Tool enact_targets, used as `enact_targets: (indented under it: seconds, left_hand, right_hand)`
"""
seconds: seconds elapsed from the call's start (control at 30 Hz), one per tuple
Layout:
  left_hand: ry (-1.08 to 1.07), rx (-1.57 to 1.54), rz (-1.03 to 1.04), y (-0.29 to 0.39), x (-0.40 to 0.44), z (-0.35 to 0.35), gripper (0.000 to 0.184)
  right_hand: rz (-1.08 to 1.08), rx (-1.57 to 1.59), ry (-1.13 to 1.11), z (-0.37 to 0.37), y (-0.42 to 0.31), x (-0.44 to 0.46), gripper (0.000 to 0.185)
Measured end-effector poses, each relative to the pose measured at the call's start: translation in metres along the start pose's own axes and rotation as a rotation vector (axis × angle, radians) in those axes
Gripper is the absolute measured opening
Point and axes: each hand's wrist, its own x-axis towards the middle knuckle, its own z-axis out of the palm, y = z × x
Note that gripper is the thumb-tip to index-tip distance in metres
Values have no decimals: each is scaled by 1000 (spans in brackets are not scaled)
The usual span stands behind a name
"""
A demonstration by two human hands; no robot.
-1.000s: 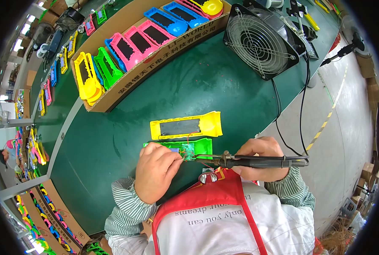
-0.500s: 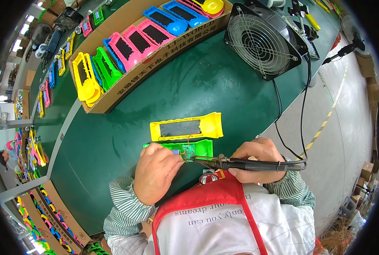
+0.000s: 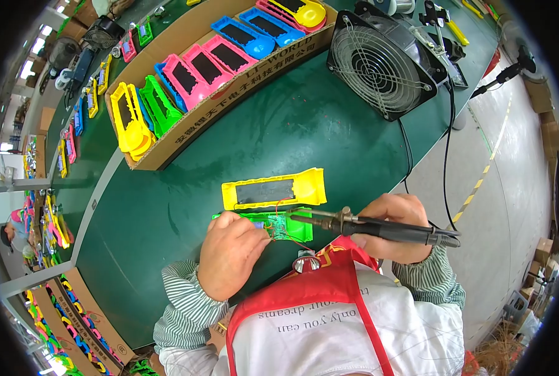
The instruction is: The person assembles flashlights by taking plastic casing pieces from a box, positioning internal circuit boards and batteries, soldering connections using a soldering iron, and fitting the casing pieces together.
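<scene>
Head-worn view down onto a green worktable point(image 3: 160, 207). The main change is in the right hand point(image 3: 397, 210): over the last half second it has shifted the soldering iron point(image 3: 386, 229), so the tip, low on the circuit board point(image 3: 279, 225) before, now points at the board's far edge, close to a thin red wire. Work at the earlier spot therefore seems to have stopped, though whether the tip touches anything now cannot be told. The right hand's fingers are closed around the iron's black handle.

The board sits in a green plastic shell point(image 3: 301, 233) in front of the person. The left hand point(image 3: 232, 254) has stayed over the shell's left part, fingers bunched; whether they clamp the shell, a wire or nothing is hidden.

Just beyond the green shell lies a yellow shell point(image 3: 309, 187) with a dark panel point(image 3: 263, 190). On the near side is a silver lamp reflector point(image 3: 305, 264). Farther off stand a carton point(image 3: 188, 128) of colored shells and a black fan point(image 3: 383, 62).
</scene>
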Motion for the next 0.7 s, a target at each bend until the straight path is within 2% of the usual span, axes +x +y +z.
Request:
enact_targets:
  seconds: [0.27, 0.37, 0.47, 0.63, 0.7]
  left_hand:
    - [-23, -41, -41, 1, 1, -6, 16]
    - [22, -36, -127, -4, 4, -17, 26]
    - [189, 145, -63, -25, 32, -27, 34]
    - [-285, 16, -23, -72, 46, -16, 30]
    - [-102, 98, 59, -69, 31, -19, 28]
  right_hand:
    - [-119, -68, 285, -3, 1, 36, 20]
    - [-152, -142, 350, -1, -2, 50, 22]
    - [-65, -85, 361, 0, -3, 66, 20]
    - [-47, -57, 390, 5, 6, 68, 21]
    - [-27, -76, 388, 3, 7, 73, 21]
